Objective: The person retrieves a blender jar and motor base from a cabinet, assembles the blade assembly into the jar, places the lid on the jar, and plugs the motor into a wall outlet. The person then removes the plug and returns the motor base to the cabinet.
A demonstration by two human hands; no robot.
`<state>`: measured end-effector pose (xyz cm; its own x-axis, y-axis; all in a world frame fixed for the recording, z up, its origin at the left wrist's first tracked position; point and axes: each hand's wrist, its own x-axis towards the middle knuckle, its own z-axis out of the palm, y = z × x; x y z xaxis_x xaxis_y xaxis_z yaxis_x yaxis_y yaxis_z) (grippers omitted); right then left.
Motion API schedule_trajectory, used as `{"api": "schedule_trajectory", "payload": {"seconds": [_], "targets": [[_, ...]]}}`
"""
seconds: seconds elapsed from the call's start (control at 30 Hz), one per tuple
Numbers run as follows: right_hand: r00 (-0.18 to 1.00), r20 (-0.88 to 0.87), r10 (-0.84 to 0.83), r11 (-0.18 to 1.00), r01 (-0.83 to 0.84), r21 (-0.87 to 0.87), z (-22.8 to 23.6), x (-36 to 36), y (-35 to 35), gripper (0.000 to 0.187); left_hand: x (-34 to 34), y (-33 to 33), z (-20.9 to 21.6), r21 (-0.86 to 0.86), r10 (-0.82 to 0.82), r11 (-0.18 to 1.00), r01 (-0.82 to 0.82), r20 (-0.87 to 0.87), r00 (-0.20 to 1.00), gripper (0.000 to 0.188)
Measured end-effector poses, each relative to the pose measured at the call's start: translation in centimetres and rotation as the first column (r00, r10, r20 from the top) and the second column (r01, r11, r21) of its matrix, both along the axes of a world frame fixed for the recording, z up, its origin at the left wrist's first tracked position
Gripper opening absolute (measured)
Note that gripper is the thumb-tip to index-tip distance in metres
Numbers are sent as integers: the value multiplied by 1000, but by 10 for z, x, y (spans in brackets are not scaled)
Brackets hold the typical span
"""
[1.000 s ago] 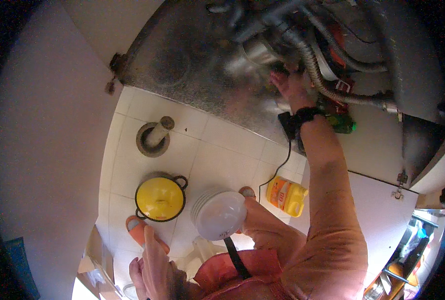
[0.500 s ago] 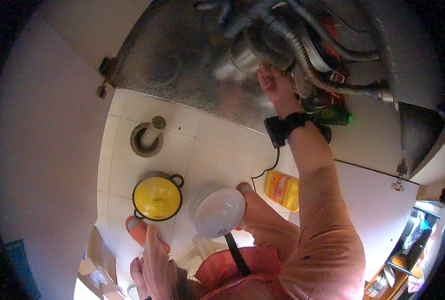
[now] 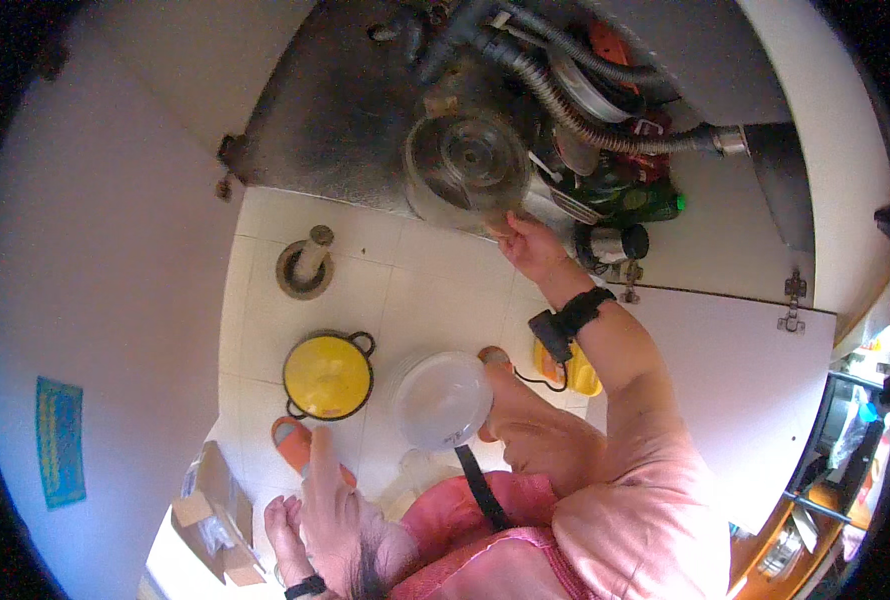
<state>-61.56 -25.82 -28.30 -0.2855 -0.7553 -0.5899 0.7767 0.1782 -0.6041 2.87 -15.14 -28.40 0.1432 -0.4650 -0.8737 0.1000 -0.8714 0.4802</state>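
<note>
My right hand [image 3: 533, 247] pinches the near edge of a round, brownish, glassy-looking pot [image 3: 465, 165]. The pot is tilted so that its ringed base shows, and it hangs at the front edge of an open under-sink cabinet. Whether the fingers grip a rim or a small handle is hard to see. At the lower left, my left hand [image 3: 287, 535] rests by my knee with loosely bent fingers and nothing in it. A yellow pot [image 3: 329, 376] with dark loop handles and a white bowl [image 3: 443, 402] are on the tiles between my feet and the cabinet.
A stone mortar with a pestle [image 3: 310, 262] stands on the left tiles. Grey corrugated drain hoses [image 3: 605, 130] cross the cabinet above a green bottle [image 3: 645, 203]. A steel, black-topped container [image 3: 613, 243] lies near the open white door [image 3: 715, 390]. A yellow jug [image 3: 570, 368] is beside my right foot.
My right hand has drawn the round pot out of the cabinet, toward me and to the left. The pot has turned so its round base shows. My view has shifted slightly.
</note>
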Motion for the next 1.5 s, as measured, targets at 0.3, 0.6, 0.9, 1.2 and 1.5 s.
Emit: {"api": "schedule_trajectory", "payload": {"seconds": [0.3,0.6,0.9,1.2,1.5], "targets": [[942,-193,273,944,-224,244,62,7,72,29,13,-3,78,-173,-157,970,169,82,984,33],[840,-366,400,914,-336,228,191,32,140,38,-40,0,243,-682,-222,659,317,226,949,21],[904,-247,348,937,-334,100,231,103,219,35,-114,51,276,-746,-495,594,302,-43,868,22],[883,-195,426,897,-440,-32,217,178,295,30,-145,71,203,-645,-546,689,330,-162,822,25],[831,-263,491,866,-499,42,227,201,333,25,-144,25,195,-492,-495,798,349,-203,845,45]]}}
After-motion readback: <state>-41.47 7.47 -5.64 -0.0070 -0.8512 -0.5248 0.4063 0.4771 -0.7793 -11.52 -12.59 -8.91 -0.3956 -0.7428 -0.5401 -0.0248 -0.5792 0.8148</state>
